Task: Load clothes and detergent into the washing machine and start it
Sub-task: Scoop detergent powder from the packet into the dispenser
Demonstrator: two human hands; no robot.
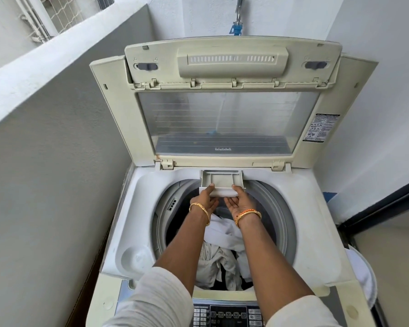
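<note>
The top-loading washing machine (312,208) stands with its lid (224,119) raised upright. White and dark clothes (220,258) lie in the drum. At the back rim, the pale detergent drawer (222,179) sticks out over the drum. My left hand (204,199) grips the drawer's front edge at its left, thumb on top. My right hand (240,200) grips the same edge at its right, palm turned up. Both wrists carry gold bangles. No detergent container shows.
The control panel (227,315) sits at the near edge below my arms. A grey wall (52,185) closes in on the left, a white wall on the right. A tap (237,17) hangs behind the lid. A white basket (364,279) stands at the right.
</note>
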